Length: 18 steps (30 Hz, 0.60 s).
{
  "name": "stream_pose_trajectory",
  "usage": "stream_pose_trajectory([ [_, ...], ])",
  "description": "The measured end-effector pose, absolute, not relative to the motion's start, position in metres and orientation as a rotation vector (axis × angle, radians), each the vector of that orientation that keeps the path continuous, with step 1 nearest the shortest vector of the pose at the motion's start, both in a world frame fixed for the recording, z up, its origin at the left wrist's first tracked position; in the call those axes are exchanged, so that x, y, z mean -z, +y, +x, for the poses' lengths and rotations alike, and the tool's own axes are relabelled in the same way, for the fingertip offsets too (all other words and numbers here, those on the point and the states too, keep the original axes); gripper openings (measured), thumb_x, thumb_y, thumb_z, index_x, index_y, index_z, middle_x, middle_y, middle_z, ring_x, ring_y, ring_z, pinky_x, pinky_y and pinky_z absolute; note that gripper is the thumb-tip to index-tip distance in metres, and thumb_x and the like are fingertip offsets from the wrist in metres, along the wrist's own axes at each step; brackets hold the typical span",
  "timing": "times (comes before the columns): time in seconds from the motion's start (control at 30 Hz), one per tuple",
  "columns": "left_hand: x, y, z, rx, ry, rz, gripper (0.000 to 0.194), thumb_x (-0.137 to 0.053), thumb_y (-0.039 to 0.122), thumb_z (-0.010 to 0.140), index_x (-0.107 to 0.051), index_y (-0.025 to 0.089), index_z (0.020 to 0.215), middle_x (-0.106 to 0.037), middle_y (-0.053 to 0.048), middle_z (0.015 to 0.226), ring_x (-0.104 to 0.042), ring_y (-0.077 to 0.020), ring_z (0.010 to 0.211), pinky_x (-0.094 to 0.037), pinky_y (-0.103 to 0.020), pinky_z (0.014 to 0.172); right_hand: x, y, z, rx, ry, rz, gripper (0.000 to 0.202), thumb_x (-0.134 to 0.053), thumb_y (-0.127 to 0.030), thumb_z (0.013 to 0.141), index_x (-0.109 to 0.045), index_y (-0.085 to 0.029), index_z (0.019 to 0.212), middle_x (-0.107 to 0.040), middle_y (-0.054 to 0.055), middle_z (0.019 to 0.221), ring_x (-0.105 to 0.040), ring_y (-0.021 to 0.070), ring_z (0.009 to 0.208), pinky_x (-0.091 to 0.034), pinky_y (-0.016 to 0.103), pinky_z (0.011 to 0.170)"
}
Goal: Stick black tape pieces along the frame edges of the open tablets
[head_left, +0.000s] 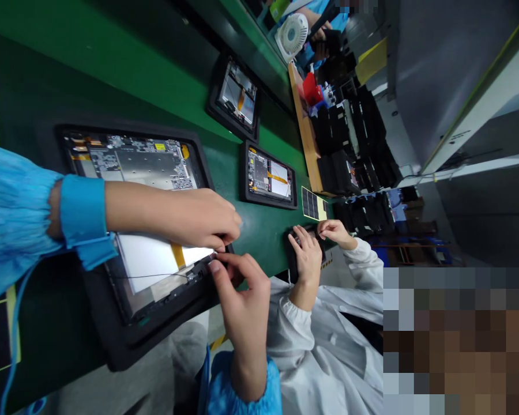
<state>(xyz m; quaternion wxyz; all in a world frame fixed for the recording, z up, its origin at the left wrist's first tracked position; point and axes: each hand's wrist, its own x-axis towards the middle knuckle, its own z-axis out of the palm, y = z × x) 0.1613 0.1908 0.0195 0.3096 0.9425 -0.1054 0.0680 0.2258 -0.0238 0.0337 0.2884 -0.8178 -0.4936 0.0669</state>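
Note:
An opened tablet lies in a black foam tray in front of me, showing a circuit board and a white battery with an amber flex cable across it. A thin black wire runs over the battery. Reaching across the tablet from the left, my left hand wears a blue wrist strap and has its fingertips pinched at the tablet's edge. My right hand meets it there, thumb and forefinger nearly together. Whatever is between the fingertips of either hand is too small to make out.
Two more opened tablets in black trays sit farther along the green bench. Beside me, a co-worker's hands work on another device. A white fan and stacked black trays stand beyond. A blue cord hangs from my strap.

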Motion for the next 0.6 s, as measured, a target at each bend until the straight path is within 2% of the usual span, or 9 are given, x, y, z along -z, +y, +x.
stream_pose_trajectory([
  [0.13, -0.02, 0.19, 0.162, -0.157, -0.266, 2.493, 0.016, -0.079, 0.015, 0.091, -0.073, 0.023, 0.078, -0.069, 0.002, 0.084, -0.064, -0.0169, 0.083, -0.034, -0.03, 0.064, -0.043, -0.013, 0.22, -0.186, -1.392, -2.185, 0.013, -0.066, -0.044, 0.105, -0.075, -0.036, 0.1, -0.066, 0.001, 0.069, -0.069, 0.0206, 0.061, -0.063, 0.036, 0.051],
  [0.2, -0.021, 0.19, 0.162, -0.139, -0.259, 2.518, 0.015, -0.08, 0.017, 0.092, -0.074, 0.023, 0.08, -0.07, 0.002, 0.086, -0.064, -0.0175, 0.084, -0.034, -0.03, 0.064, -0.049, -0.015, 0.218, -0.204, -1.466, -2.155, 0.005, -0.071, -0.042, 0.103, -0.074, -0.038, 0.104, -0.07, 0.001, 0.077, -0.073, 0.0226, 0.068, -0.066, 0.039, 0.057],
  [0.3, -0.025, 0.189, 0.162, -0.119, -0.256, 2.536, 0.012, -0.08, 0.021, 0.093, -0.075, 0.023, 0.082, -0.072, 0.001, 0.087, -0.065, -0.0177, 0.086, -0.034, -0.03, 0.064, -0.056, -0.019, 0.215, -0.237, -1.606, -2.115, 0.012, -0.074, -0.036, 0.102, -0.073, -0.039, 0.113, -0.077, 0.002, 0.094, -0.077, 0.0259, 0.085, -0.069, 0.041, 0.069],
  [0.43, -0.032, 0.187, 0.16, -0.05, -0.19, 2.584, 0.009, -0.075, 0.023, 0.094, -0.077, 0.022, 0.085, -0.074, 0.002, 0.093, -0.065, -0.0162, 0.091, -0.037, -0.027, 0.068, -0.056, -0.017, 0.213, -0.254, -1.688, -2.07, 0.017, -0.069, -0.026, 0.105, -0.073, -0.038, 0.116, -0.077, 0.003, 0.099, -0.077, 0.0255, 0.089, -0.071, 0.04, 0.073],
  [0.53, -0.036, 0.185, 0.16, 0.024, -0.135, 2.613, 0.012, -0.071, 0.031, 0.095, -0.078, 0.025, 0.088, -0.073, 0.005, 0.096, -0.064, -0.0139, 0.093, -0.038, -0.027, 0.07, -0.05, -0.016, 0.213, -0.31, -1.763, -2.033, 0.023, -0.063, -0.024, 0.108, -0.073, -0.041, 0.121, -0.075, 0.002, 0.099, -0.077, 0.0242, 0.088, -0.071, 0.039, 0.073],
  [0.6, -0.036, 0.184, 0.16, 0.057, -0.131, 2.617, 0.015, -0.07, 0.036, 0.095, -0.079, 0.026, 0.089, -0.072, 0.006, 0.095, -0.064, -0.0127, 0.093, -0.039, -0.027, 0.07, -0.048, -0.02, 0.227, -0.23, -1.847, -2.043, 0.027, -0.057, -0.026, 0.111, -0.071, -0.043, 0.125, -0.075, 0.004, 0.102, -0.076, 0.0228, 0.091, -0.07, 0.036, 0.076],
])
